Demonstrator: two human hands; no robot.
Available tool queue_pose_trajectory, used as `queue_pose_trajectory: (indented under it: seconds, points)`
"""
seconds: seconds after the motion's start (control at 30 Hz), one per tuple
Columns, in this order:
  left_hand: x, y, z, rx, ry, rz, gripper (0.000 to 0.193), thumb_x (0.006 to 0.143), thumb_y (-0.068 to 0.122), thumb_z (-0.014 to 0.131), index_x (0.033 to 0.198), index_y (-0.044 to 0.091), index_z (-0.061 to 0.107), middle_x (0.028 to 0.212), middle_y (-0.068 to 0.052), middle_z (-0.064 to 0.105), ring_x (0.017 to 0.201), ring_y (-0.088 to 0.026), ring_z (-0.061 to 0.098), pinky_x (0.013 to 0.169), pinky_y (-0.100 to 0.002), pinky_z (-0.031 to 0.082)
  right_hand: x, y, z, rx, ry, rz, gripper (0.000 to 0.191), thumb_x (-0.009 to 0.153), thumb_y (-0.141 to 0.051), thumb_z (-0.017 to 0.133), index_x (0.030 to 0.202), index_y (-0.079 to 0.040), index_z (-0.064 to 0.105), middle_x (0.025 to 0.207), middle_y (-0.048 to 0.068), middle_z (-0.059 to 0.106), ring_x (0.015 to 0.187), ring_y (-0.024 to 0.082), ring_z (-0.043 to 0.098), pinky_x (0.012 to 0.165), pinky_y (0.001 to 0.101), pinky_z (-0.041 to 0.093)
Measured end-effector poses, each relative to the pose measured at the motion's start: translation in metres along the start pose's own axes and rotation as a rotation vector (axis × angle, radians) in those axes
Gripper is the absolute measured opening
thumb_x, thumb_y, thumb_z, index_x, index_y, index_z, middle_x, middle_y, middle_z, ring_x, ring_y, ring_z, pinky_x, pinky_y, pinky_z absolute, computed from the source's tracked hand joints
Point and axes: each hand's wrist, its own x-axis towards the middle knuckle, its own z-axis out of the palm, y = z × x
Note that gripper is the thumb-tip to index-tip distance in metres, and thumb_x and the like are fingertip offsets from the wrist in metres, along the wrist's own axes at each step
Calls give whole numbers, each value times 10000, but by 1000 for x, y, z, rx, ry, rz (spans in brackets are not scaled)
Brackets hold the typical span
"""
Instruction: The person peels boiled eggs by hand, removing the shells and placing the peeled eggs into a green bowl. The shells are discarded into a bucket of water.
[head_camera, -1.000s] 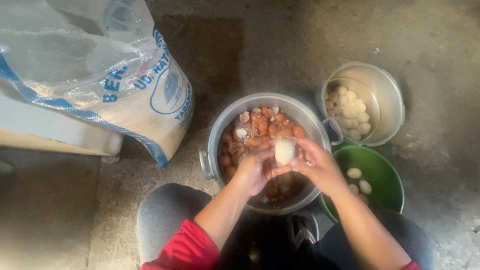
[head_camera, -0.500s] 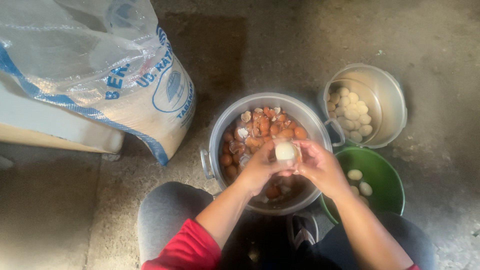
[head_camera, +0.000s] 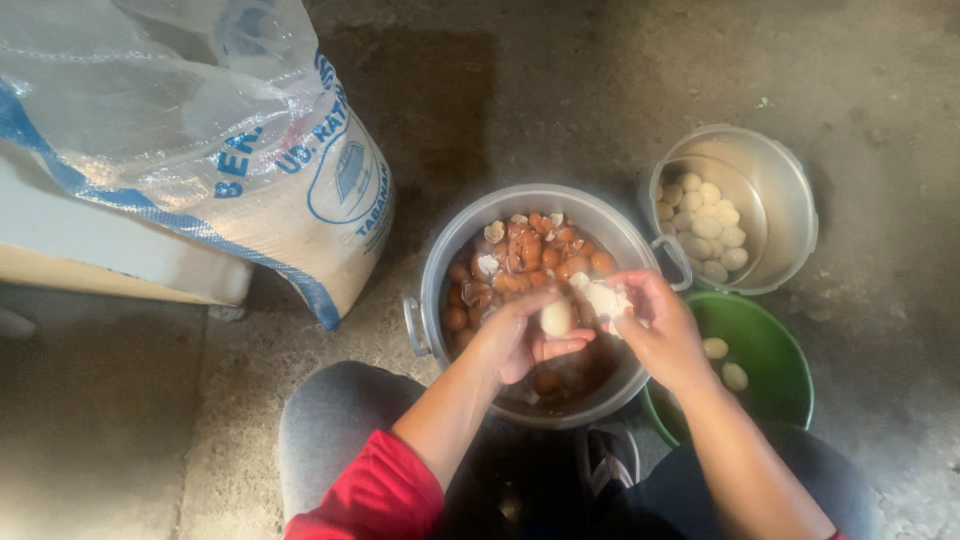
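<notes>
My left hand (head_camera: 517, 340) holds a peeled white egg (head_camera: 556, 318) over a large metal pot (head_camera: 432, 280) filled with brown eggs (head_camera: 520, 265) and bits of shell in water. My right hand (head_camera: 655, 330) is just to the right of it, pinching a pale piece of eggshell (head_camera: 605, 298) above the pot's right side. Both hands are close together, almost touching. My forearms reach in from below, a red sleeve on the left one.
A smaller metal pot (head_camera: 775, 190) with several peeled white eggs stands at the back right. A green bowl (head_camera: 780, 370) with two peeled eggs sits beside my right knee. A large white and blue sack (head_camera: 200, 150) leans on the left over the concrete floor.
The egg has come down lower over the pot and now rests in my left hand alone. My right hand has pulled a piece of shell off to the right.
</notes>
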Motion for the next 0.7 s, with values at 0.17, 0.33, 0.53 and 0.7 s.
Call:
queue_pose_trajectory:
  seconds: [0.17, 0.33, 0.53, 0.7]
  points:
    - [11, -7, -11, 30, 129, -54, 438, 1031, 376, 491, 1315, 51, 562, 1116, -182, 685, 971, -350, 738, 799, -436, 633, 3, -5, -4, -361, -25, -165, 472, 878, -65, 732, 1335, -48, 613, 1334, 120, 668, 1214, 231, 633, 1013, 356, 475]
    - [31, -35, -24, 162, 248, -41, 339, 1023, 338, 485, 1237, 113, 620, 1081, -97, 724, 894, -240, 728, 714, -369, 612, 7, 15, 26, -149, -159, 71, 475, 934, -109, 690, 1397, -114, 586, 1339, 73, 674, 1108, 208, 702, 908, 327, 567]
    - [57, -46, -50, 36, 330, 43, 251, 1019, 279, 508, 1091, 91, 659, 934, -65, 724, 773, -170, 686, 615, -330, 569, 26, 57, 56, -162, -177, 121, 463, 877, -76, 694, 1338, -100, 654, 1160, 81, 764, 847, 204, 760, 757, 312, 617]
    - [67, -32, -64, -48, 498, -26, 274, 981, 344, 550, 1050, 97, 646, 841, -89, 684, 671, -230, 633, 539, -358, 542, 36, 81, 58, -317, -56, -20, 240, 914, -138, 755, 1141, -62, 760, 1093, 78, 800, 960, 147, 764, 850, 284, 571]
